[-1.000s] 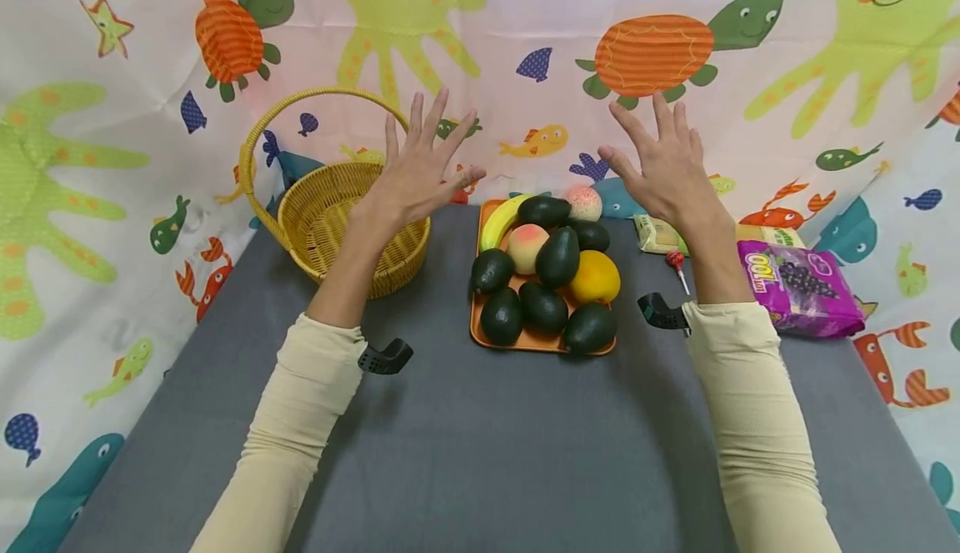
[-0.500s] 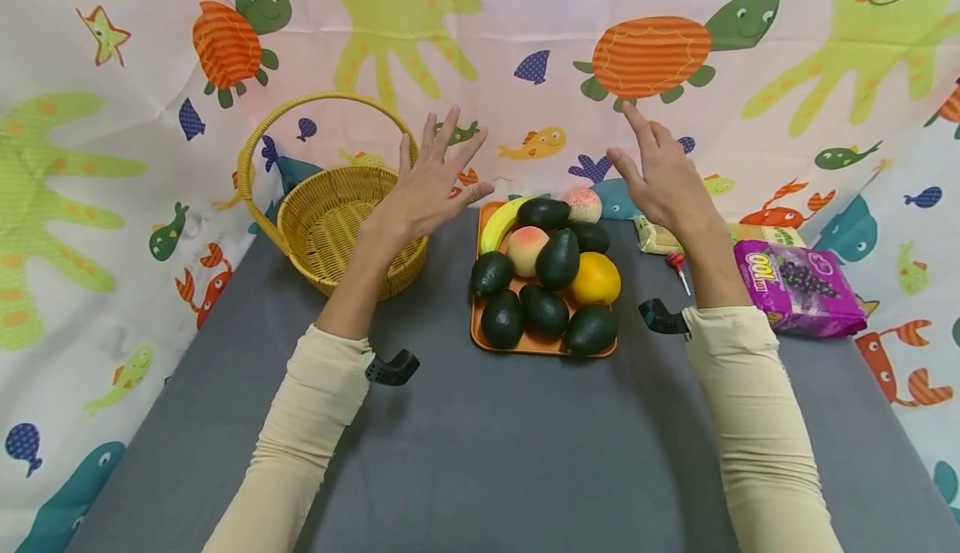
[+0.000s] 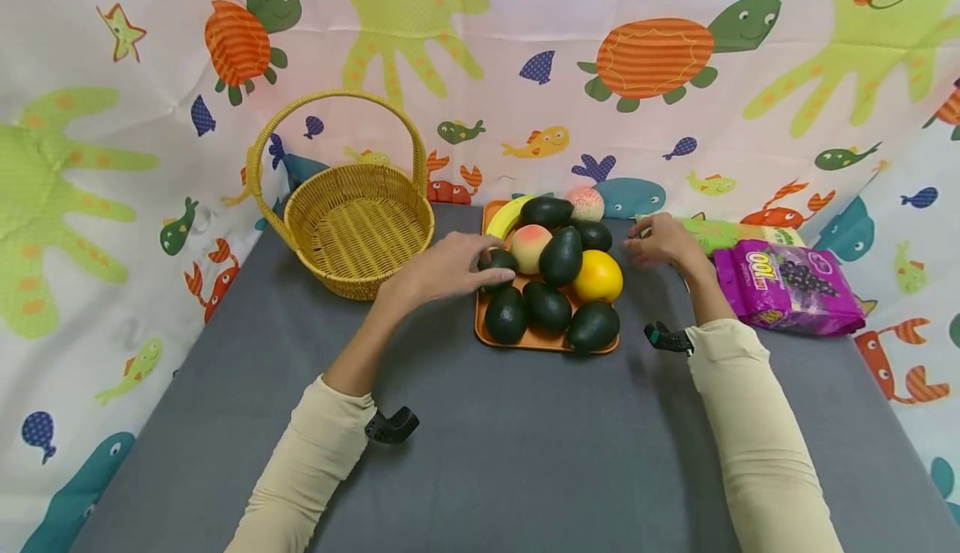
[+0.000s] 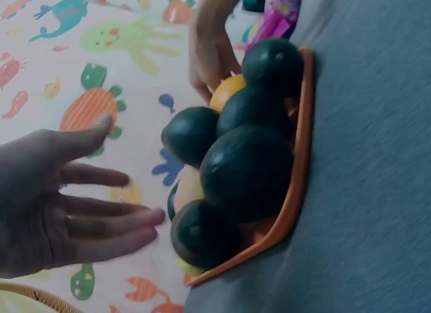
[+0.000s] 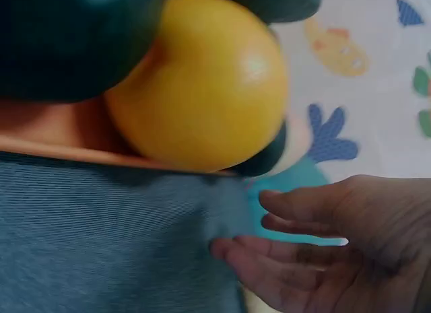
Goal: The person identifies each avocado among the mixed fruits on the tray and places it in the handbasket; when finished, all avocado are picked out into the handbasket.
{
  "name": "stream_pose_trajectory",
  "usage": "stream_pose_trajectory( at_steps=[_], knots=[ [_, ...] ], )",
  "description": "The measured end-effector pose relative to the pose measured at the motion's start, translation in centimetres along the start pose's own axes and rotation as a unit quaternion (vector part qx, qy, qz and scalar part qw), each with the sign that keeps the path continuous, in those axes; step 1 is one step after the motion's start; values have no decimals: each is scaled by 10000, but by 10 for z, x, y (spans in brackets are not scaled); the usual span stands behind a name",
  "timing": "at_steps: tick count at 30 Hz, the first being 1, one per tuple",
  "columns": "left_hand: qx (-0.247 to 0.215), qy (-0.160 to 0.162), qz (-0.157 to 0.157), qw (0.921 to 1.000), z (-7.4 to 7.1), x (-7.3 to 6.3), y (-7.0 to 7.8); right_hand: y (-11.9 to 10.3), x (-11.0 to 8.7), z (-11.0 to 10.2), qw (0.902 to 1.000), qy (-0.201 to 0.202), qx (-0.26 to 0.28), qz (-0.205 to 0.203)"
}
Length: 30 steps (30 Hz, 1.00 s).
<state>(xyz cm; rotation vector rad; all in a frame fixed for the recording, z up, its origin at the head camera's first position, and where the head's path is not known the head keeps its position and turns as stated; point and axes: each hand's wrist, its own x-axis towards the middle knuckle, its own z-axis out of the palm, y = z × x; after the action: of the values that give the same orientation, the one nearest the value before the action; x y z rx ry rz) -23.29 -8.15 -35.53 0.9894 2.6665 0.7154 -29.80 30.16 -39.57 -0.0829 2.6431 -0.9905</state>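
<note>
My left hand (image 3: 438, 269) reaches to the left side of an orange tray (image 3: 543, 340), its fingers just over a dark green avocado (image 3: 504, 263). In the left wrist view the fingers are extended and a gap separates them from that avocado (image 4: 205, 235). The tray also bears several more avocados (image 3: 561, 258), a peach (image 3: 529, 246), a banana (image 3: 504, 218) and a yellow-orange fruit (image 3: 597, 276). Beside the tray's right edge is my right hand (image 3: 663, 240); in the right wrist view its fingers are loosely bent with nothing visible between them, apart from the yellow-orange fruit (image 5: 202, 84).
A yellow wicker basket (image 3: 360, 282) with a tall handle stands left of the tray. To the right lie a purple grape-printed packet (image 3: 798, 286) and a green packet (image 3: 716, 232). Another pinkish peach (image 3: 586, 202) sits at the tray's back. A sea-animal-printed cloth (image 3: 555, 94) hangs behind.
Both hands have come down from in front of the cloth, the left to the tray's left side, the right to its right side. The lollipop's red head is now hidden behind the right hand.
</note>
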Motion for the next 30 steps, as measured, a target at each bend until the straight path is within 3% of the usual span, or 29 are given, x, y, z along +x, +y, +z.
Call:
stream_pose_trajectory(
  at_steps=[2, 6, 13, 19, 24, 30],
  knots=[
    [21, -361, -55, 9993, 8, -3, 3, 9, 6, 7, 9993, -155, 317, 140],
    [97, -878, -227, 9958, 16, -7, 8, 17, 16, 16, 9979, -362, 373, 389],
    [305, -1220, -371, 9914, 18, -4, 13, 7, 34, 19, 9908, -1090, 176, 781],
    [470, -1187, -315, 9913, 20, 1, 18, -3, 55, 22, 9772, -1828, -93, 1078],
    [698, -1010, -578, 9907, 25, 4, 28, -8, 66, 24, 9724, -1976, -194, 1224],
    [1051, -861, -532, 9893, 41, 13, 35, -4, 67, 13, 9654, -2004, 14, 1668]
  ],
)
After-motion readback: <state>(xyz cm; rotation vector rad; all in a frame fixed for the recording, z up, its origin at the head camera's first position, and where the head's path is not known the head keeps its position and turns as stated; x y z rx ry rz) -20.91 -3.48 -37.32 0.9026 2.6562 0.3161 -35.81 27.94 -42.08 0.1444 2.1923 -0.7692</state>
